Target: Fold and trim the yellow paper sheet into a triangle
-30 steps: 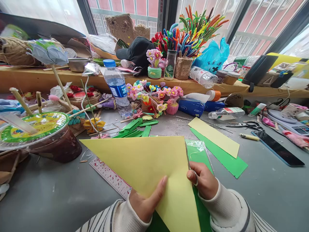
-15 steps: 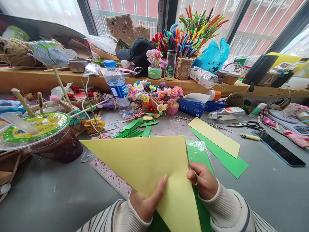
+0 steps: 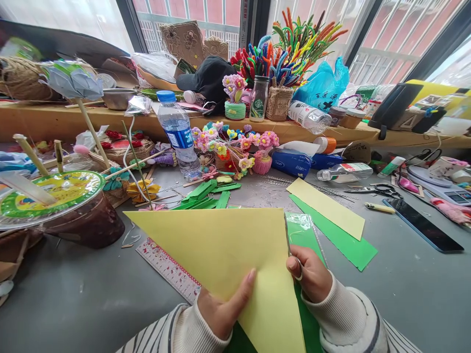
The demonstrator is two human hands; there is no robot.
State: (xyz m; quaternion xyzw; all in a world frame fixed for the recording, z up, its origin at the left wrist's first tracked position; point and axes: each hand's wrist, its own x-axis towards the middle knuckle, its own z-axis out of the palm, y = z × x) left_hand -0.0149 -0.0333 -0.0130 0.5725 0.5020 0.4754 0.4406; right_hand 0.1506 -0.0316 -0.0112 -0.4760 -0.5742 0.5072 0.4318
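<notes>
Yellow paper (image 3: 221,245) is pinched by my left hand (image 3: 224,309), with the thumb on top and the fingers hidden underneath. My right hand (image 3: 311,274) is closed at the paper's right edge around what look like scissors (image 3: 300,272); a curved handle loop shows, and a thin dark blade line runs along that edge. Below the yellow paper lies green paper (image 3: 309,314), partly in a clear sleeve. A patterned ruler (image 3: 167,268) sticks out on the left, under the yellow paper.
Yellow (image 3: 327,208) and green strips (image 3: 358,257) lie at the right, near black scissors (image 3: 384,190) and a phone (image 3: 423,224). A lidded cup (image 3: 88,220) stands left. Behind are green pieces (image 3: 200,193), a water bottle (image 3: 178,137) and fuzzy flowers (image 3: 245,144).
The yellow paper and my right hand have shifted very slightly to the right. Both hands keep their hold.
</notes>
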